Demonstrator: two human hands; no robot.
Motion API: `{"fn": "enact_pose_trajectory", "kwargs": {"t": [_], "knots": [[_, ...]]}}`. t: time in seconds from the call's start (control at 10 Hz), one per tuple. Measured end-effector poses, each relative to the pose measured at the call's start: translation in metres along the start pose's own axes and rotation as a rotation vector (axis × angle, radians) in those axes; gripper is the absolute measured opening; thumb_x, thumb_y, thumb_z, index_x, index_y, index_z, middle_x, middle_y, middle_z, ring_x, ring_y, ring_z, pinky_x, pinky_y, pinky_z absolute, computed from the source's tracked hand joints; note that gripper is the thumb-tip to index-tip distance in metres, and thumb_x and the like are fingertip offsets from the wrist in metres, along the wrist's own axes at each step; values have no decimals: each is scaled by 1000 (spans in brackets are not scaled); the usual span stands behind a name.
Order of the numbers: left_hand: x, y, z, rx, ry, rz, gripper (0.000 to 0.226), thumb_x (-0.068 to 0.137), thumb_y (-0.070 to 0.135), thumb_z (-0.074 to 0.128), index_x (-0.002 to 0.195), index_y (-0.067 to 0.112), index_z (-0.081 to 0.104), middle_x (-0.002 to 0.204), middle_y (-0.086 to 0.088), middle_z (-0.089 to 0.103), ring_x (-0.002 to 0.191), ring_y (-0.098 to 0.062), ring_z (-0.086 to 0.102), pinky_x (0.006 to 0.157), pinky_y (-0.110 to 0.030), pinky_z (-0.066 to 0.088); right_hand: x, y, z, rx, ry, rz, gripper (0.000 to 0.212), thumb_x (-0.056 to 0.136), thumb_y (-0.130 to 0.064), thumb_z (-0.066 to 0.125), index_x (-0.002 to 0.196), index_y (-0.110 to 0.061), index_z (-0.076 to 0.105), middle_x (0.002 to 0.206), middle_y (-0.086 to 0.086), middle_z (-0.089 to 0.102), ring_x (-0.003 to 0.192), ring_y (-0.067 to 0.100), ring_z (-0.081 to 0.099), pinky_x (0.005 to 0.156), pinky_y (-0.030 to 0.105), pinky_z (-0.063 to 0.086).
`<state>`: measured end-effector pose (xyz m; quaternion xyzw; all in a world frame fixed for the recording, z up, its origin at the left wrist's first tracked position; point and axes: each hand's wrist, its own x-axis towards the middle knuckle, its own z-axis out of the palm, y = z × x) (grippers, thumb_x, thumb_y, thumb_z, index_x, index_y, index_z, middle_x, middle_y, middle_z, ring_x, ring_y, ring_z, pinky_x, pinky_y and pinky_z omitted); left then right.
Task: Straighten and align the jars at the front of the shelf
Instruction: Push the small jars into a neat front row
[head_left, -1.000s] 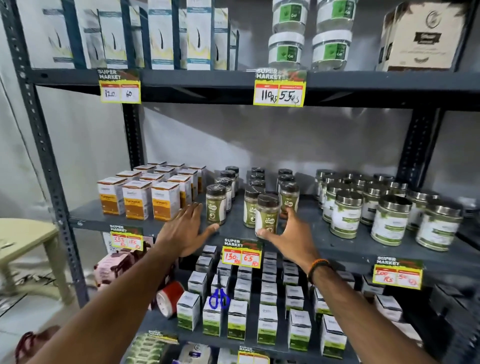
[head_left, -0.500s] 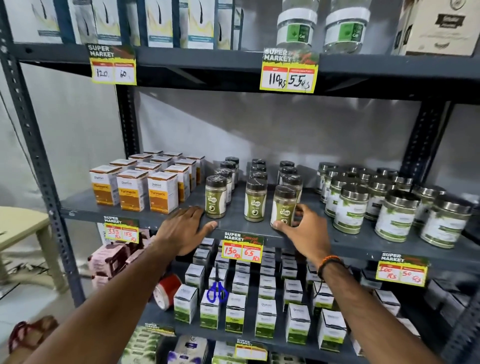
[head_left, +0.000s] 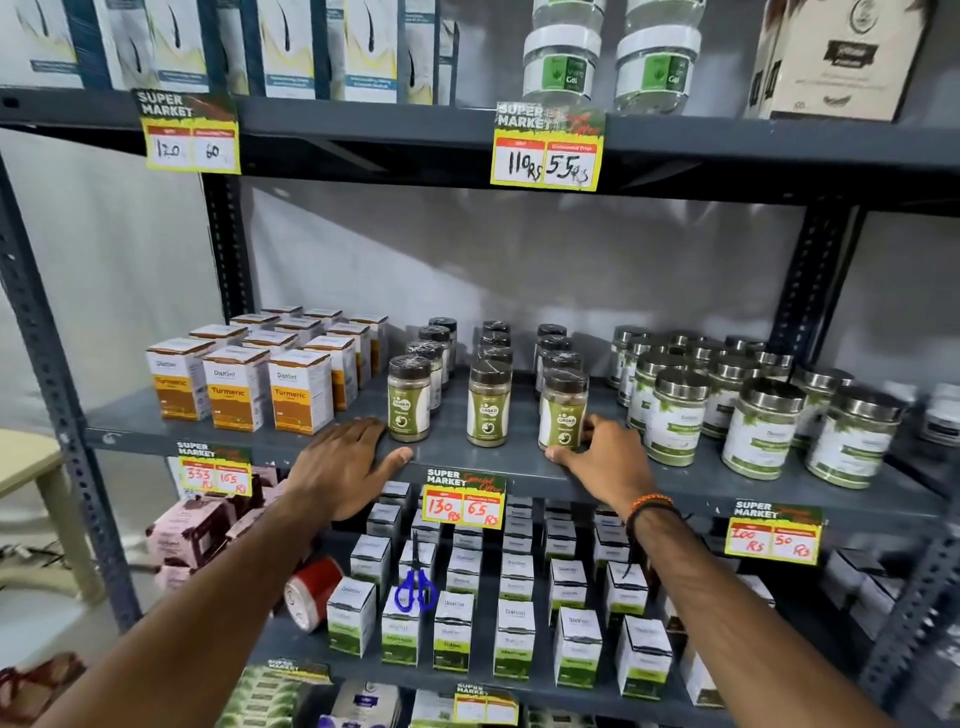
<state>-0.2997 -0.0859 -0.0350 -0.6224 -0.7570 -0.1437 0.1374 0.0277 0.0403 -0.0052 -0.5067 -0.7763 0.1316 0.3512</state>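
Grey wall (head_left: 519, 260), pale stool (head_left: 31, 478), light floor (head_left: 62, 634)

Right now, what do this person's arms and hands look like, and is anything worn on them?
Both forearms are bare, with no sleeves in view. The left hand wears no glove, ring or band. The right hand is also ungloved, but its wrist carries an orange and black beaded bracelet with dark thread ends hanging below it.

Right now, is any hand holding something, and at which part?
The right hand grips the right front jar at its lower body. The left hand lies flat on the shelf, holding nothing.
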Motion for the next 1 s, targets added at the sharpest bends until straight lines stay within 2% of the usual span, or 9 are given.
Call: {"fn": "enact_pose_trajectory", "kwargs": {"t": [0.3,1.0], "knots": [[-1,1,0,-8,0,-5,98,91,84,6,154,17,40,158,-9,48,143,-27,46,118,-46,34,4,5,0,-5,-11,25,45,80,-44,84,115,-18,70,108,-1,77,94,17,72,85,35,58],[-4,4,-4,-44,2,-17,98,91,83,6,154,16,41,158,-9,48,143,-26,46,118,-45,34,9,10,6,5,-7,19,43,77,-52,83,109,-26,72,103,-10,77,88,9,71,81,31,58]]}}
